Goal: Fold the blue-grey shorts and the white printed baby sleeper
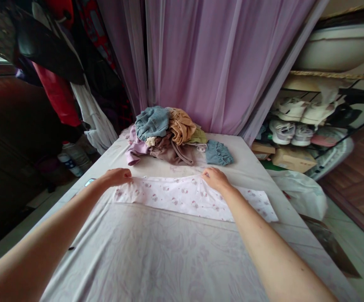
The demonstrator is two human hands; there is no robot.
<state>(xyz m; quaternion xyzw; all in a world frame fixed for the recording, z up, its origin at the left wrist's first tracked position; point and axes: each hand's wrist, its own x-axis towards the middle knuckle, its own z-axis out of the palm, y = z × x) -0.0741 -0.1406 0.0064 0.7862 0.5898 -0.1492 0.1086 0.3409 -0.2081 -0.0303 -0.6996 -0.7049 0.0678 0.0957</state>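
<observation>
A pale pink garment (175,195) with a small printed pattern lies stretched sideways across the light bedsheet (150,251); it looks like a pair of pants, laid lengthwise. My left hand (118,177) pinches its far edge near the left end. Further right, my right hand (215,178) grips the same edge, and my forearm covers part of the cloth. Beyond both hands sits a heap of crumpled clothes, with a blue denim piece (153,121), a tan piece (181,126) and a brown piece (169,151). A folded blue-grey garment (219,153) rests beside the heap.
Purple curtains (194,63) hang behind the heap. On the right, a rack holds shoes (290,132) and cardboard boxes (293,158); a white plastic bag (301,193) lies below. Bags and clothes (56,92) hang at left. A phone (90,182) lies by my left forearm.
</observation>
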